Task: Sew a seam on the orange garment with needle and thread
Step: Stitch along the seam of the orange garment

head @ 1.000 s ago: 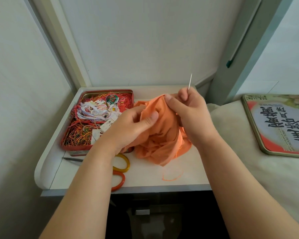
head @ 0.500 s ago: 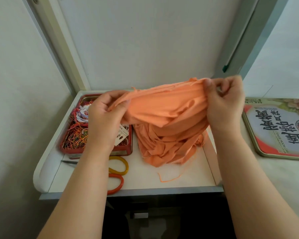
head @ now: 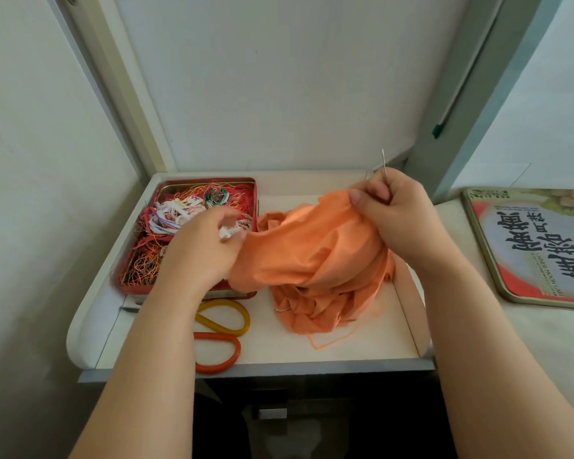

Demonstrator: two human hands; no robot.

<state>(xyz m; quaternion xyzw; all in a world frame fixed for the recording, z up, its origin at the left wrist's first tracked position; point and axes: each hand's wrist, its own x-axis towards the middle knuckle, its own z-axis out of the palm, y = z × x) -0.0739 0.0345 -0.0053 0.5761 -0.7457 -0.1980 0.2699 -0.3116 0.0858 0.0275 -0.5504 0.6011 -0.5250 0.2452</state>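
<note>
A small white counter (head: 362, 346) is sitting in a corner between pale walls. On it the orange garment (head: 312, 256) is lying half bunched, half lifted. Your right hand (head: 401, 220) is pinching the needle (head: 383, 160) together with a fold; your left hand (head: 203, 250) is gripping the other side. The cloth is looking soft and limp, so hold close to the seam. The thread tin (head: 193, 226) and the scissors (head: 219, 332) are crowding the left; free room is staying in front.
</note>
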